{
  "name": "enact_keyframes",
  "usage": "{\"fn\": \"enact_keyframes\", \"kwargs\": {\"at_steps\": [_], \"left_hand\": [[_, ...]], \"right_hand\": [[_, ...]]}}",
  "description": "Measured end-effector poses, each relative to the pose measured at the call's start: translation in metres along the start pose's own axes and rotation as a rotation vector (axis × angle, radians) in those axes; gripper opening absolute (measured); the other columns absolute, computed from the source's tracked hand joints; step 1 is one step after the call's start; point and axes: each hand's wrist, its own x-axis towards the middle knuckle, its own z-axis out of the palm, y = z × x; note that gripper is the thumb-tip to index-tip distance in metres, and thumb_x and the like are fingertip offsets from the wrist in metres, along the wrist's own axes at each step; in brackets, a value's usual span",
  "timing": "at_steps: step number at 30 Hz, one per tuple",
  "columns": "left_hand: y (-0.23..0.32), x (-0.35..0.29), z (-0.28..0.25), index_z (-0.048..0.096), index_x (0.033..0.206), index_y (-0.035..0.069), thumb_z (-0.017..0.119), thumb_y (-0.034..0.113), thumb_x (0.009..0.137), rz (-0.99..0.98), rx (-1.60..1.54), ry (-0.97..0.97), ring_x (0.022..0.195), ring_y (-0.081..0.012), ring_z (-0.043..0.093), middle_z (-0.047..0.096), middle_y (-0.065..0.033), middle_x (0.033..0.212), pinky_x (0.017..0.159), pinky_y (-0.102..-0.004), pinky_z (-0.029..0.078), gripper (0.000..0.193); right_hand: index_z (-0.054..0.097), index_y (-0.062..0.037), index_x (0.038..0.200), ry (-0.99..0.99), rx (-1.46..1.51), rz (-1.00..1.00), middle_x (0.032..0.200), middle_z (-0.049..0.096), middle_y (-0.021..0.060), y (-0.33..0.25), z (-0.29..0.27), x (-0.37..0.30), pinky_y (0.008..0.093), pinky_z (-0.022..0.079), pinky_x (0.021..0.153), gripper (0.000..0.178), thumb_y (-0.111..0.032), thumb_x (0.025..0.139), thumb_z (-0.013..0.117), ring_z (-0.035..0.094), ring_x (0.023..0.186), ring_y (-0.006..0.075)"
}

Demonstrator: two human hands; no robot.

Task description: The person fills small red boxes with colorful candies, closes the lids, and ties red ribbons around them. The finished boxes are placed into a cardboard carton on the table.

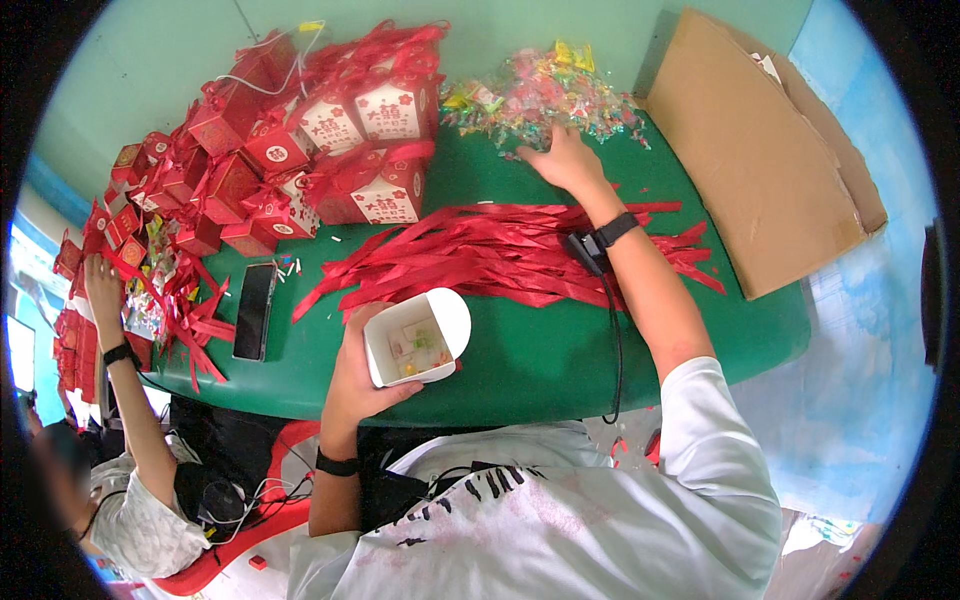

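Observation:
My left hand (350,382) is wrapped round a small white paper gift box (378,350), tilted with its mouth up and its rounded flap raised. A few wrapped candies (418,345) lie in the bottom of the box. At the far side of the table my right hand (568,162) reaches the near edge of a heap of wrapped candies (535,95). Its thumb and fingers are spread, the fingertips partly lost among the wrappers. Below that forearm, red ribbons (470,255) lie in a long loose bundle across the green table (480,370).
Filled red-and-white gift boxes (385,185) and smaller red boxes (225,185) are stacked at the back left. A dark phone (254,312) lies before them. A cardboard box (760,170) stands at the right. On the left, another person's hand (103,288) is among boxes and ribbons.

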Motion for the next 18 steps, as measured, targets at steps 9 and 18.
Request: {"fn": "enact_keyframes", "kwargs": {"at_steps": [9, 18], "left_hand": [[0.0, 0.001, 0.002, 0.042, 0.151, 0.002, 0.1, 0.021, 0.06, 0.016, -0.007, 0.005, 0.132, -0.0348, 0.06, 0.058, -0.019, 0.14, 0.113, -0.0449, 0.046, 0.109], [0.004, -0.001, 0.002, 0.043, 0.15, 0.001, 0.098, 0.026, 0.06, 0.013, 0.034, 0.006, 0.129, -0.0371, 0.061, 0.059, -0.02, 0.137, 0.11, -0.0457, 0.047, 0.109]], "right_hand": [[0.047, -0.016, 0.16, 0.052, -0.235, -0.098, 0.161, 0.04, 0.0327, 0.013, 0.011, -0.006, 0.0498, 0.055, 0.105, 0.1, -0.069, 0.082, 0.079, 0.061, 0.13, 0.0506], [0.062, -0.0147, 0.141, -0.015, -0.201, -0.247, 0.143, 0.059, 0.0213, 0.044, 0.03, 0.009, 0.052, 0.057, 0.099, 0.064, -0.05, 0.09, 0.079, 0.068, 0.12, 0.0406]]}}
